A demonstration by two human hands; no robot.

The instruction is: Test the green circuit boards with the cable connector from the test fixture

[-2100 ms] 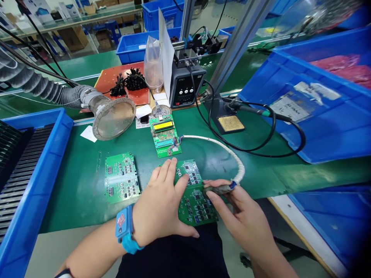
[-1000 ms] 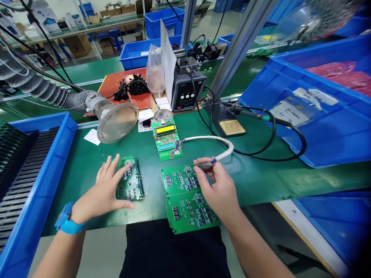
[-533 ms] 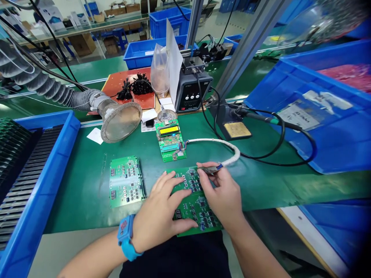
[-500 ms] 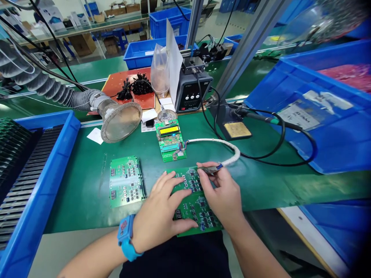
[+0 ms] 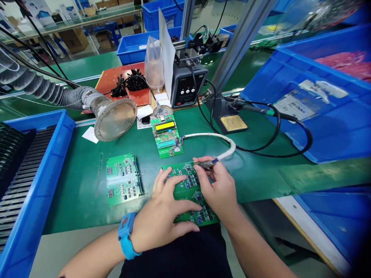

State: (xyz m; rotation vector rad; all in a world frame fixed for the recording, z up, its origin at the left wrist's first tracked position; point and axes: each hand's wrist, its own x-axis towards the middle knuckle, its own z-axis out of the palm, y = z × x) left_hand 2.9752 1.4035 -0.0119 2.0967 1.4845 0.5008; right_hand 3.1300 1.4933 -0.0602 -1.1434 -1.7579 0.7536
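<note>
Contact step in hand at the near edge of the glossy green surface (image 5: 87,208), judging by the grip: right hand (image 5: 216,185) holds a slim grey taped connector (image 5: 206,164) between thumb and fingers, its tip at the right side of a green rectangular circuit-board panel (image 5: 189,195). Whether the tip is fully seated cannot be told — the fingers cover it.

Left hand (image 5: 158,218) spread wide, gripping nothing; fingers and thumb lie apart over the panel, apparently bracing it. Panel sits at the near edge of the surface and seems to overhang it slightly. The move calls, I judge, for steady alignment of the tip and even bracing, with no pull from the cable.

Cable: thick, white, cloth-like wrapped cord (image 5: 232,147), arching from the connector to a green test board (image 5: 164,153) farther from the near edge. That board carries a lit yellow rectangular display (image 5: 165,126), a long teal socket and a small blue light; its face is patched with rough brownish residue.

Toward the left edge of the surface: second stack of green rectangular boards (image 5: 123,179), edges layered, faces shiny and studded with black chips and small digit displays. Beyond it, ribbed grey hose (image 5: 69,96) ending in a round, dull-rimmed hood (image 5: 116,119). Blue plastic crate (image 5: 66,119) along the left edge, smooth-walled, with dark ribbed slats inside.
</note>
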